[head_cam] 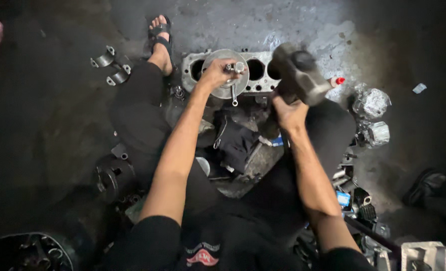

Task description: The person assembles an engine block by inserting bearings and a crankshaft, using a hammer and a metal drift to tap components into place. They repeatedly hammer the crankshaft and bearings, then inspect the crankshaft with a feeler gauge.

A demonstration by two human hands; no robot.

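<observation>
I sit on a dark, oily floor with an engine block between my legs, its round cylinder bores facing up. My left hand grips a small metal driver tool that stands on a round metal disc laid over one bore. My right hand is shut on the handle of a heavy hammer, whose blurred grey head is raised above the block's right end.
Bearing caps lie at the far left by my sandalled foot. Pistons sit on the right. A dark cloth lies in front of me. Loose parts lie at my right; a round housing at my left.
</observation>
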